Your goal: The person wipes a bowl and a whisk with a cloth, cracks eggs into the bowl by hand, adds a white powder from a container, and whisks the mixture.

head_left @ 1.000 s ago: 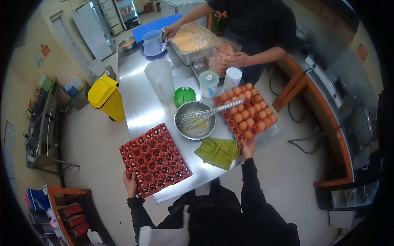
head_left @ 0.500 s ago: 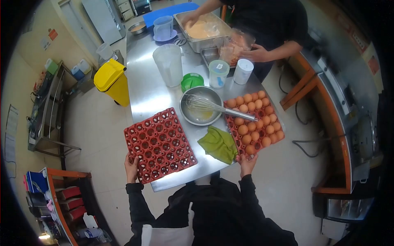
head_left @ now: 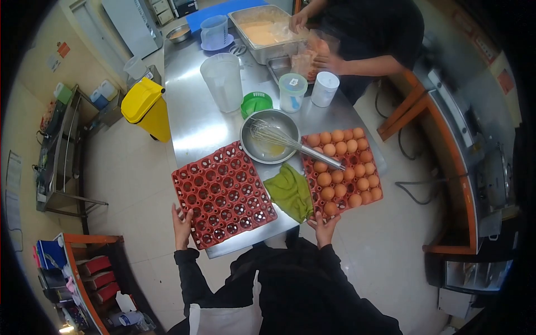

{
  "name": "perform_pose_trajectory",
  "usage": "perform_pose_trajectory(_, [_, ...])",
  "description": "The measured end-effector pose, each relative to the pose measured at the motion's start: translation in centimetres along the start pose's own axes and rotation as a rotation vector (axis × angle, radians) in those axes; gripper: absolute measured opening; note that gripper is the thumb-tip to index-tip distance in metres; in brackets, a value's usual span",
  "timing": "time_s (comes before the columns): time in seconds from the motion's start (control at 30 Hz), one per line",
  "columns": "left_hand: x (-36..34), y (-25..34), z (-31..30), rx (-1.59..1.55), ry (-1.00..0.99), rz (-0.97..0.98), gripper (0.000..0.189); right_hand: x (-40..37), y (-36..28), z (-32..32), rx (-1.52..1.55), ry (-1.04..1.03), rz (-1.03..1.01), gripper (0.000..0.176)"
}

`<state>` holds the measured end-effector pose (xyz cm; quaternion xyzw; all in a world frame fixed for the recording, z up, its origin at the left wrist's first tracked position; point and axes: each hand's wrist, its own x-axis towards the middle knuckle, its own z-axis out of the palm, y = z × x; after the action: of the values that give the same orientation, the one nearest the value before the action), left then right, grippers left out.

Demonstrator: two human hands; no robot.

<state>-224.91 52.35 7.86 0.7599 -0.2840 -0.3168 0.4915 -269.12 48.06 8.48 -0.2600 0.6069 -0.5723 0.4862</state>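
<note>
Both my hands are resting loosely spread fingers against trays: left hand (head_left: 182, 228) on the red tray (head_left: 224, 194) left of the bowl (head_left: 283, 122), right hand (head_left: 324, 229) on the egg tray (head_left: 316, 191) right of it.

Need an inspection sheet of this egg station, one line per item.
surface: steel table, shiny
job's things: empty red tray; second tray with eggs, some cups empty; bowl with whisk, handle over eggs
clutter: green cloth between trays; jug, canister beyond
grippers: left hand at empty tray's edge, right hand at egg tray's corner; grip unclear
cables: dark line on floor, right
surroundings: co-worker across table; yellow bin, left
</note>
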Motion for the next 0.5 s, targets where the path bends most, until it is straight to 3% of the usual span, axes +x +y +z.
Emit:
perform_pose_trajectory(0.03, [0.1,-0.1,0.3,0.084,0.099,0.021,0.069,0.2,0.0,-0.6,-0.040,-0.020,-0.007,0.065])
perform_pose_trajectory(0.13, [-0.2,2.4,0.4,0.274,0.304,0.330,0.066,0.4,0.3,-1.7,-0.128,-0.051,-0.038,0.068])
perform_pose_trajectory(0.23, [-2.2,7.8,2.9,0.392,0.286,0.510,0.059,0.8,0.2,-2.4,-0.134,-0.046,-0.065,0.075])
perform_pose_trajectory(0.33, [-4.6,10.8,7.3,0.467,0.078,0.566,0.055,1.9,1.2,-2.7,-0.100,-0.110,-0.036,0.080])
perform_pose_trajectory(0.43, [-8.4,11.7,11.9,0.564,-0.085,0.542,0.058,3.0,0.9,-2.9,-0.116,-0.121,-0.066,0.078])
perform_pose_trajectory(0.5, [-10.4,10.9,14.1,0.643,-0.074,0.504,0.060,3.4,0.6,-3.2,-0.114,-0.111,-0.054,0.077])
